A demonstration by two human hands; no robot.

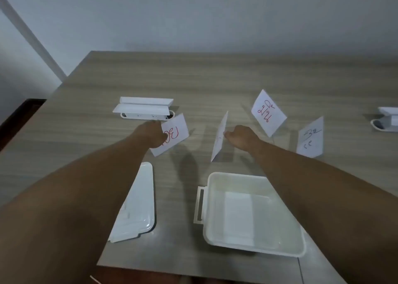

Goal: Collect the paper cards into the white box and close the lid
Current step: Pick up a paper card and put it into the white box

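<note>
Head view showed the left hand [154, 136] gripping a red-lettered white paper card [174, 135], the right hand [242, 137] pinching an edge-on white card [220, 138], above the open white plastic box [254, 238].

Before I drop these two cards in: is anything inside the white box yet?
The white box looks empty: only its pale bottom shows, no card. The right forearm crosses over its far right corner, so that corner is hidden. The lid lies apart, to the left.
</note>
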